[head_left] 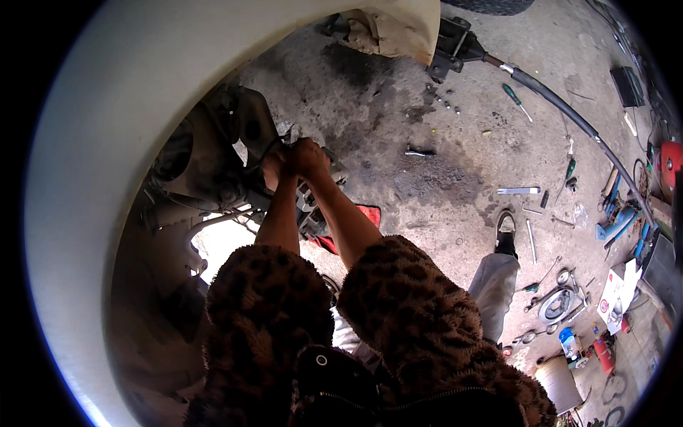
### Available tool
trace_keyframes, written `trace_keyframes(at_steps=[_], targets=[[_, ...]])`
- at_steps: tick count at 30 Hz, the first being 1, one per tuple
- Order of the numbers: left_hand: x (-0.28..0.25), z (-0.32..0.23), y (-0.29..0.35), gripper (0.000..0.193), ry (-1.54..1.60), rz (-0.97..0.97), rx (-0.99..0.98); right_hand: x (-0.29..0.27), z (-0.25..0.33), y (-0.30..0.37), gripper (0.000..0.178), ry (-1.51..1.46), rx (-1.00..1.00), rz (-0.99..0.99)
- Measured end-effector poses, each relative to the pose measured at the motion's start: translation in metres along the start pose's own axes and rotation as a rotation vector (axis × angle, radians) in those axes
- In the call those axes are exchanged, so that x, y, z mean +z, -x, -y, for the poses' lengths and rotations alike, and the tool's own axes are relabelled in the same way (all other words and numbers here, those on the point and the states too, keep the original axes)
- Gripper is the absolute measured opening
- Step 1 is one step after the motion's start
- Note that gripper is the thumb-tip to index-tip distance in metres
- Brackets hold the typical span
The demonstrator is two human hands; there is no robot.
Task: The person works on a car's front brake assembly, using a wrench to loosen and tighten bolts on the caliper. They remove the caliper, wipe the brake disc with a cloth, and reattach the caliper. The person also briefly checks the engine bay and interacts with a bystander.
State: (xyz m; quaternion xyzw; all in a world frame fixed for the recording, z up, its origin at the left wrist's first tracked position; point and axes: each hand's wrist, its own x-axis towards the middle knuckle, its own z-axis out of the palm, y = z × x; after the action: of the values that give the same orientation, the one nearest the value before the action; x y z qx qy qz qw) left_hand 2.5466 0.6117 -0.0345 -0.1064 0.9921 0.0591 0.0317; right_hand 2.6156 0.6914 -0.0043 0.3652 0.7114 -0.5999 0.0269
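Note:
Inside the wheel well, both hands are close together at the dark suspension parts (252, 128). My left hand (273, 171) is closed beside a dark metal part, with its fingers mostly hidden. Just to the right and partly over it, my right hand (310, 158) makes a fist shape. Whatever the two hands grip is covered by them and too dark to name. Below my forearms, more metal parts (310, 206) of the assembly show, and a red cloth (368, 215) lies behind my right forearm.
The pale fender (78, 213) curves around the left and top. A floor jack (455, 46) with a long handle (555, 99) stands at the far right. On the stained concrete lie a ratchet-like tool (420, 152), a green screwdriver (517, 103), a flat metal bar (519, 191) and several scattered tools.

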Motion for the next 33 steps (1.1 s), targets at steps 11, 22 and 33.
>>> trace_keyframes(at_steps=[11, 22, 33], targets=[[-0.012, -0.006, 0.008, 0.052, -0.011, 0.003, 0.002, 0.006, 0.002, -0.004, 0.062, -0.039, -0.018, -0.038], [-0.005, -0.002, -0.007, 0.058, 0.029, 0.055, 0.037, 0.021, -0.003, -0.015, 0.053, -0.067, -0.054, -0.111], [-0.017, -0.016, 0.01, 0.057, 0.016, 0.076, 0.009, 0.012, -0.002, -0.015, 0.053, -0.067, 0.002, -0.083]])
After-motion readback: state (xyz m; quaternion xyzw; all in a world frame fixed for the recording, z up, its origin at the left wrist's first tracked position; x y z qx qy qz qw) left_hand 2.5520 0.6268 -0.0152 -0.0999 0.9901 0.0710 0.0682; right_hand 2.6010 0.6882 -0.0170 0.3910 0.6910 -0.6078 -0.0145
